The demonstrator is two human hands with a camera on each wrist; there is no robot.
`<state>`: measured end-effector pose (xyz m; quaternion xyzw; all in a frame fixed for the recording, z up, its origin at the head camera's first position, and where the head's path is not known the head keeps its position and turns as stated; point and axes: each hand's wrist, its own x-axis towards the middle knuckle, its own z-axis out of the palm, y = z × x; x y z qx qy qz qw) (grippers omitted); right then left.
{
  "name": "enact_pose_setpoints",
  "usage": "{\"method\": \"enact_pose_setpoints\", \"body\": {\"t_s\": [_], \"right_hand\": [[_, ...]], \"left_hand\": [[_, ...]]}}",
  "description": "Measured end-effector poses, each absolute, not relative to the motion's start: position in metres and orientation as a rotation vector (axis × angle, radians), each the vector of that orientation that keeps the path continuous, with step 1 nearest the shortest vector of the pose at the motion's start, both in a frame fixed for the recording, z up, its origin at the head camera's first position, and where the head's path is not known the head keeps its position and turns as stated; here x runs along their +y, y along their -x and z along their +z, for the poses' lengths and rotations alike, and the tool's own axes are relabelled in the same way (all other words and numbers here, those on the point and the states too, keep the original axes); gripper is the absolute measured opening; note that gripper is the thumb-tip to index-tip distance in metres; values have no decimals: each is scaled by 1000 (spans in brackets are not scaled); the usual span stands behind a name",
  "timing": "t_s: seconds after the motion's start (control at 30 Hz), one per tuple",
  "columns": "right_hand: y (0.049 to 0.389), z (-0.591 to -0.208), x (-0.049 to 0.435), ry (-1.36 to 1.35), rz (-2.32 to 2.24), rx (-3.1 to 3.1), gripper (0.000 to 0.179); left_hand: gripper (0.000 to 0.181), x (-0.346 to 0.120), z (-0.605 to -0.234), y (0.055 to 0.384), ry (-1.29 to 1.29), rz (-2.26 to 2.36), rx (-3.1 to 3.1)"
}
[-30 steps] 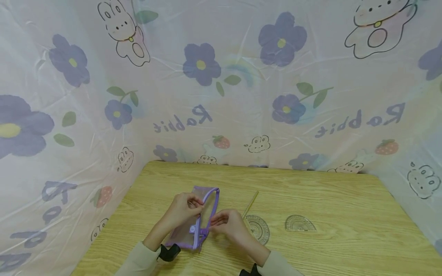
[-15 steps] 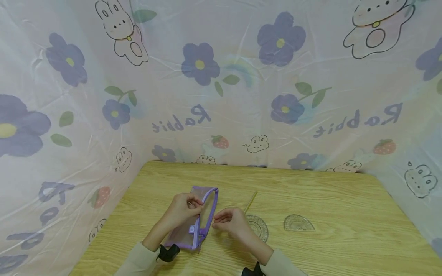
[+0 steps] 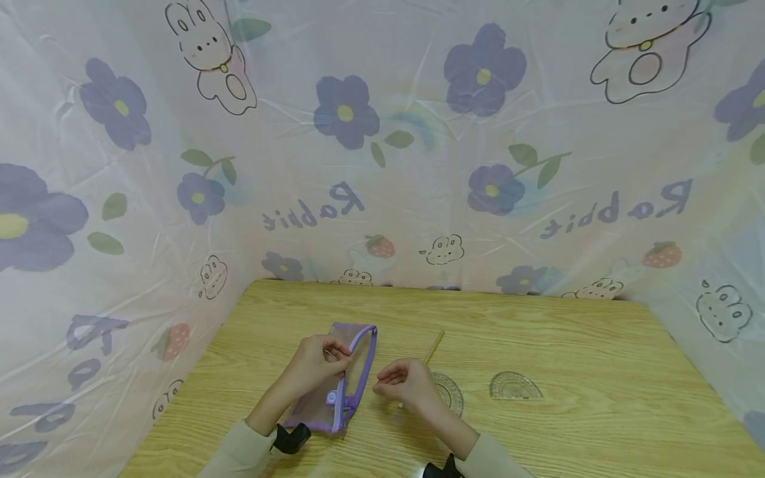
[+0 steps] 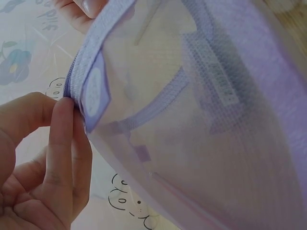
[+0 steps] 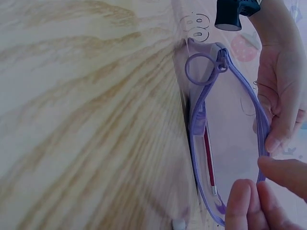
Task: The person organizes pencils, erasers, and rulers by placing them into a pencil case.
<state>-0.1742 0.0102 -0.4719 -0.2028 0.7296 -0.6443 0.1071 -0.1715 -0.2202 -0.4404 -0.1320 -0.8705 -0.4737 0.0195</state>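
Note:
My left hand [image 3: 319, 362] pinches the zipper edge of a purple mesh pencil pouch [image 3: 319, 401], whose mouth gapes toward the right. In the left wrist view, the thumb and fingers [image 4: 60, 158] close on the zip beside a purple tab. A dark red pencil [image 5: 209, 158] lies inside the pouch, seen through its opening in the right wrist view, below the zip's ring pull [image 5: 200, 69]. My right hand [image 3: 409, 385] hovers just right of the opening, fingers loosely bent, thumb apart from them, nothing visible between. It partly covers a round clear protractor [image 3: 451, 393].
A yellow pencil [image 3: 435, 346] lies slanted behind the right hand. Farther right is a half-round clear protractor [image 3: 516, 386]. A small white bit [image 5: 178, 224] lies on the wooden table [image 3: 597, 345]. Printed curtains [image 3: 406, 159] enclose the table's back and sides.
My right hand has drawn back a little to the right, away from the pouch's opening. The left hand keeps its hold on the pouch, which stays in place.

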Motion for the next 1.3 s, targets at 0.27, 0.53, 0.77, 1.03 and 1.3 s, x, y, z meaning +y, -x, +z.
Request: {"method": "enact_pose_setpoints", "body": {"t_s": [0.27, 0.53, 0.77, 1.03, 1.3], "right_hand": [[173, -472, 19, 521, -1876, 2210, 19], [171, -474, 30, 496, -1826, 2292, 20], [169, -474, 36, 465, -1833, 2314, 21], [165, -475, 42, 418, -1808, 2383, 20], [162, -475, 48, 358, -1845, 2401, 23]], "left_hand": [[5, -218, -440, 172, 410, -1456, -2710], [5, -216, -439, 173, 424, -1432, -2718], [6, -214, -438, 174, 425, -1431, -2722], [5, -215, -439, 172, 435, -1445, -2706], [5, -216, -440, 171, 437, -1480, -2702]]}}
